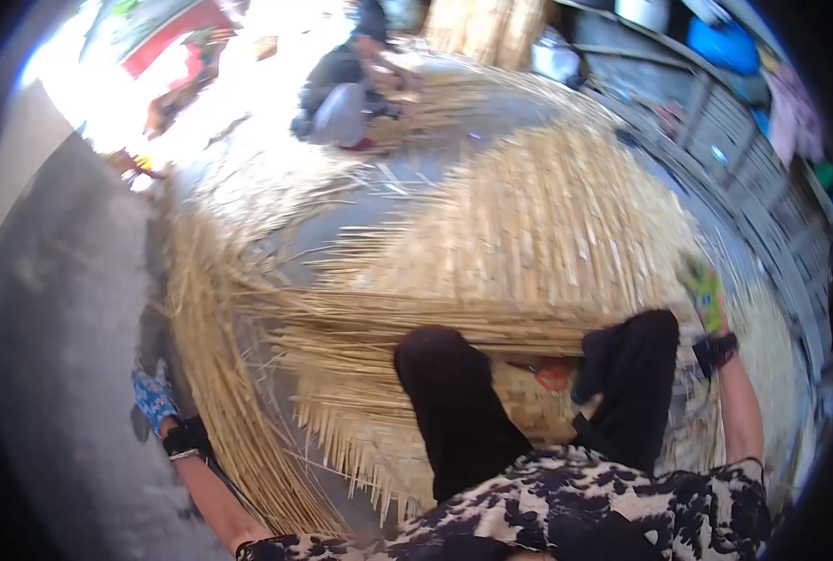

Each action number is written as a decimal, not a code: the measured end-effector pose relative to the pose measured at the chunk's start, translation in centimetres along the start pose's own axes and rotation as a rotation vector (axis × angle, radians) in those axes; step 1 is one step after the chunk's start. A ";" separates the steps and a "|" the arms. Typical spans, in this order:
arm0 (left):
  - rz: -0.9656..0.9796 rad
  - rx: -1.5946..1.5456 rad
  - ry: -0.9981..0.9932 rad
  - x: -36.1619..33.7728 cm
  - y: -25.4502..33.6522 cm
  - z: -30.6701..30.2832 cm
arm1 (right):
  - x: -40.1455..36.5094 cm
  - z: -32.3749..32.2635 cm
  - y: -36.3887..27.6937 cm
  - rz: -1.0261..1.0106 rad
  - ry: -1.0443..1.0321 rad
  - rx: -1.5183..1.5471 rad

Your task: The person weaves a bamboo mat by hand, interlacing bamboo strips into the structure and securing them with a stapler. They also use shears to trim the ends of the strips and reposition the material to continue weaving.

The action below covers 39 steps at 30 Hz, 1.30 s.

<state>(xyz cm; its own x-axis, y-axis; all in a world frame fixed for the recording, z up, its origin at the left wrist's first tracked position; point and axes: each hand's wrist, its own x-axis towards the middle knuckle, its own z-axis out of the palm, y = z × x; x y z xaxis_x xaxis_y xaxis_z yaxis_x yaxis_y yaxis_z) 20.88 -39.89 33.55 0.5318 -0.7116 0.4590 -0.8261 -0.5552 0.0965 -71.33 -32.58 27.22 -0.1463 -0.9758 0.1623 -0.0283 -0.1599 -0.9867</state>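
Note:
My left hand (156, 396), in a blue patterned glove, is out at the far left over grey concrete, beside a long bundle of thin straw-coloured strips (213, 355). Its fingers look loosely stretched, with nothing visible in them. At the right edge of a large woven mat (547, 215) is my right hand (704, 294), in a yellow-green glove, fingers extended and somewhat blurred. Loose strips (360, 318) lie across the mat in front of my knees. Between my legs a small red-orange loop (552, 377) rests on the weave.
Another person (346, 89) crouches at the back among scattered strips. A slatted wooden wall (753, 178) runs along the right, with a blue bag (721, 45) and a pink cloth (794, 117) on it. Upright bundled stalks (487, 30) stand at the back.

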 end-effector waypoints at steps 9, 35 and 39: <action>1.187 -0.708 -0.742 -14.8 42.5 -10.9 | -2.1 17.9 -22.7 -0.654 -0.343 -0.292; 0.925 -0.212 -1.346 -42.3 54.7 27.2 | 3.3 -4.3 34.9 0.304 -0.610 -1.235; 0.785 -0.267 -1.248 -42.7 54.9 30.8 | 1.0 -7.3 35.1 0.467 -0.622 -1.215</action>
<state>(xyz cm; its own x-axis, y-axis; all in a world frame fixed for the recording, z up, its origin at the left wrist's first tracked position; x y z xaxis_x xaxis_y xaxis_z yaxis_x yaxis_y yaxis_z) -41.45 -53.27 -7.97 -0.3528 -0.7593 -0.5467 -0.9045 0.1273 0.4069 -79.65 -38.06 -7.24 0.0604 -0.8587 -0.5089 -0.9538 0.1006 -0.2830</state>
